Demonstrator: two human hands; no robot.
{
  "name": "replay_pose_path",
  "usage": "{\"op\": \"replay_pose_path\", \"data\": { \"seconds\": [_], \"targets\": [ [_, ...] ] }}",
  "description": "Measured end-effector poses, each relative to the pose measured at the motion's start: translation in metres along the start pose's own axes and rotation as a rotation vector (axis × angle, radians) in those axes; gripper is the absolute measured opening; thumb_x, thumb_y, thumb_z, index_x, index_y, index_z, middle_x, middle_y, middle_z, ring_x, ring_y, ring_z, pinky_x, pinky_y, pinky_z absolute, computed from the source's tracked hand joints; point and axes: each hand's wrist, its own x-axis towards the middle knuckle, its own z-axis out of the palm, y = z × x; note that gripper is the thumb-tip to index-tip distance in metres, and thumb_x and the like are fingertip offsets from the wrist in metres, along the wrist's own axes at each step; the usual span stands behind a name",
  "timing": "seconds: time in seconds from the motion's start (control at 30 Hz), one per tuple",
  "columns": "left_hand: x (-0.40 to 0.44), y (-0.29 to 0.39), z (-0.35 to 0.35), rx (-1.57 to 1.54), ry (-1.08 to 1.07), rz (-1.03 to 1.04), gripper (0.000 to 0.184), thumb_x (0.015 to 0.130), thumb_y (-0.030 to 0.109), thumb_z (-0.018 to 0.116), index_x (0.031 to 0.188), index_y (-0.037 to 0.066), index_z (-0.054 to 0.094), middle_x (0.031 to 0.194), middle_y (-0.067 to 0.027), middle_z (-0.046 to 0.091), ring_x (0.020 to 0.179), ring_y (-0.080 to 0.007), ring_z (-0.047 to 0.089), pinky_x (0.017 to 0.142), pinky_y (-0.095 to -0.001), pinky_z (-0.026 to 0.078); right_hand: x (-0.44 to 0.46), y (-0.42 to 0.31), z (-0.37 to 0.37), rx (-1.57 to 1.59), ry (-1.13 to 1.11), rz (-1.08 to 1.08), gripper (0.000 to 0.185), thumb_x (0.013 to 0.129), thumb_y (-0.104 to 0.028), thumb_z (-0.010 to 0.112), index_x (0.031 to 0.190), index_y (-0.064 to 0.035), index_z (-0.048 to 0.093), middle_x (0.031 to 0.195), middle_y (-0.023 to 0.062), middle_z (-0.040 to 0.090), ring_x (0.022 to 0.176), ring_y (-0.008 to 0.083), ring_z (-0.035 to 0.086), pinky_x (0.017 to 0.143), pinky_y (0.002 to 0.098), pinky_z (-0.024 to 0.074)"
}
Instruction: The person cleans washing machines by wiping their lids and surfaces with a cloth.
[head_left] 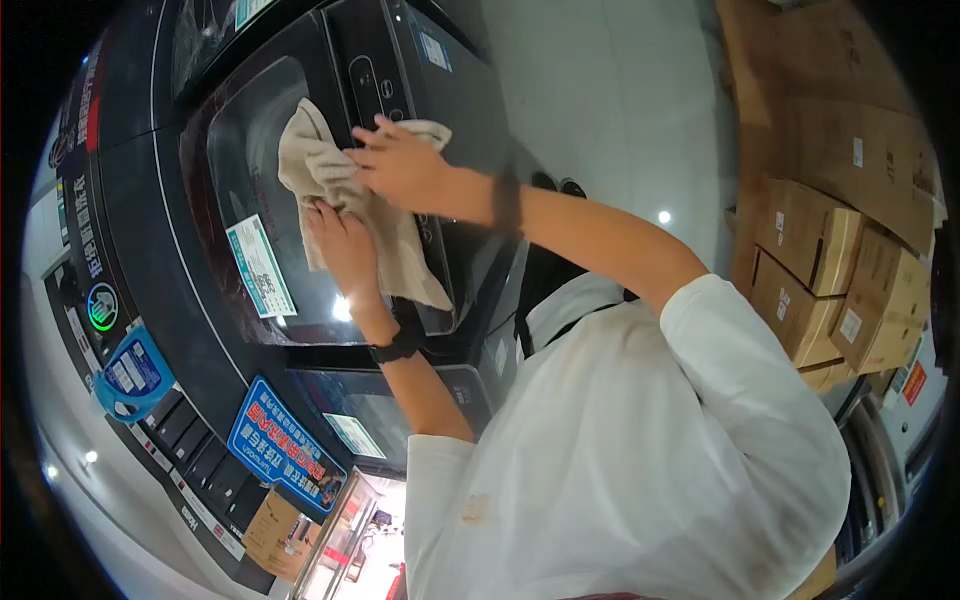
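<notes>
A beige cloth point(400, 250) lies crumpled over the glass front and control strip of a black appliance point(465, 130). My left hand point(345, 245) presses on the cloth, its fingers curled into the folds, with a dark band on the wrist. Just above and to the right, my right hand point(400, 170) rests over the upper part of the cloth, fingers spread and pointing left. Its palm side is hidden. A white and green label point(261, 266) is stuck on the glass, left of my left hand.
Cardboard boxes point(800, 235) are stacked at the right. A blue sign point(287, 442) and a blue round-ended tag point(135, 375) are at the lower left. Another appliance with a label point(354, 436) stands below the first. Pale floor point(610, 100) shows at the top.
</notes>
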Motion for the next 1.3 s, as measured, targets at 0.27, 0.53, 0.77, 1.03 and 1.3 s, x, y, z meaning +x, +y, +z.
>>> {"op": "replay_pose_path", "data": {
  "seconds": [0.27,0.53,0.77,1.03,1.3],
  "targets": [
    [0.071,0.026,0.007,0.124,0.019,0.029,0.063,0.106,0.023,0.049,0.156,-0.013,0.035,0.162,-0.0369,0.034,0.151,-0.055,0.029,0.126,-0.0562,0.026,0.037,0.085,0.0,-0.01,0.125,0.08,0.021,0.083,-0.019,0.072,0.103,-0.0173,0.079,0.139,-0.0002,0.068,0.143,0.027,0.053,0.125,0.0625,0.0273],
    [0.176,0.071,0.0,0.228,-0.058,-0.105,0.068,0.104,0.032,0.055,0.164,0.007,0.035,0.167,-0.0338,0.028,0.154,-0.0543,0.026,0.121,-0.0721,0.019,0.122,0.162,0.004,0.134,-0.032,0.163,0.021,0.082,-0.012,0.073,0.101,-0.0151,0.08,0.148,0.0066,0.062,0.145,0.0338,0.05,0.125,0.0648,0.0245],
    [0.203,0.095,0.015,0.059,-0.029,-0.185,0.068,0.103,0.025,0.054,0.164,0.003,0.035,0.171,-0.0296,0.024,0.155,-0.0565,0.021,0.123,-0.0707,0.015,0.142,0.199,-0.009,0.224,-0.05,0.23,0.017,0.08,-0.011,0.075,0.096,-0.0105,0.079,0.123,0.0131,0.066,0.114,0.0364,0.06,0.104,0.0539,0.0427],
    [0.272,0.194,0.021,-0.304,0.124,-0.084,0.072,0.098,0.013,0.057,0.162,-0.006,0.031,0.171,-0.0308,0.021,0.158,-0.0523,0.018,0.127,-0.0636,0.016,0.246,0.293,-0.041,0.136,0.094,0.306,0.018,0.082,-0.007,0.072,0.099,-0.0086,0.078,0.117,0.015,0.064,0.106,0.0362,0.061,0.09,0.047,0.0459],
    [0.396,0.257,0.058,-0.169,0.113,-0.039,0.069,0.101,0.018,0.055,0.162,-0.005,0.031,0.17,-0.0281,0.026,0.157,-0.0503,0.023,0.126,-0.0624,0.018,0.293,0.425,-0.023,0.056,-0.093,0.167,0.026,0.08,-0.004,0.069,0.102,-0.011,0.079,0.112,0.0135,0.063,0.099,0.0359,0.06,0.086,0.0481,0.047]
  ]
}}
